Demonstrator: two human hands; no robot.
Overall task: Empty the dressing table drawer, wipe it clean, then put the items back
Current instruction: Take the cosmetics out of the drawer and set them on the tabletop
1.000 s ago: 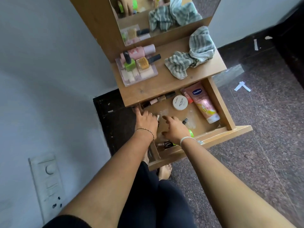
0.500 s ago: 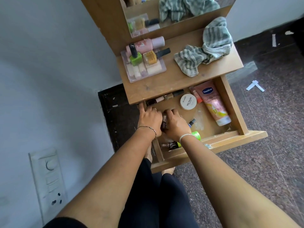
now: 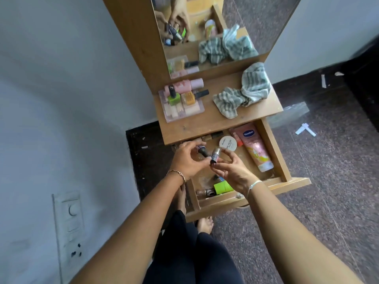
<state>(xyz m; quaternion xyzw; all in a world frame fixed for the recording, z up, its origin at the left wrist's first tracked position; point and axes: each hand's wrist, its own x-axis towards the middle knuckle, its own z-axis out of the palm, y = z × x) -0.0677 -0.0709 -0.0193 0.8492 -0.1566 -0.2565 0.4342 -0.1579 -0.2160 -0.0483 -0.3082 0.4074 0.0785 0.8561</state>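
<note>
The wooden drawer (image 3: pixel 274 148) stands pulled open below the dressing table top (image 3: pixel 207 121). Above it, my left hand (image 3: pixel 184 162) pinches a dark nail polish bottle (image 3: pixel 202 151). My right hand (image 3: pixel 231 171) pinches a second small bottle (image 3: pixel 215 155) with a shiny body and dark cap, held beside the first. In the drawer lie a pink Vaseline tube (image 3: pixel 254 146), a round white jar (image 3: pixel 228 143), a green bottle (image 3: pixel 222 187) and several small bottles along the back and front.
On the table top sit a clear tray (image 3: pixel 182 108) with nail polishes and a pink bottle, and a crumpled striped cloth (image 3: pixel 244 93). A mirror (image 3: pixel 252 23) stands behind. My legs and feet are under the drawer. A switch panel (image 3: pixel 68 226) is on the left wall.
Both hands were down among the items in the drawer. They have come up out of it, each with a small bottle pinched in its fingers.
</note>
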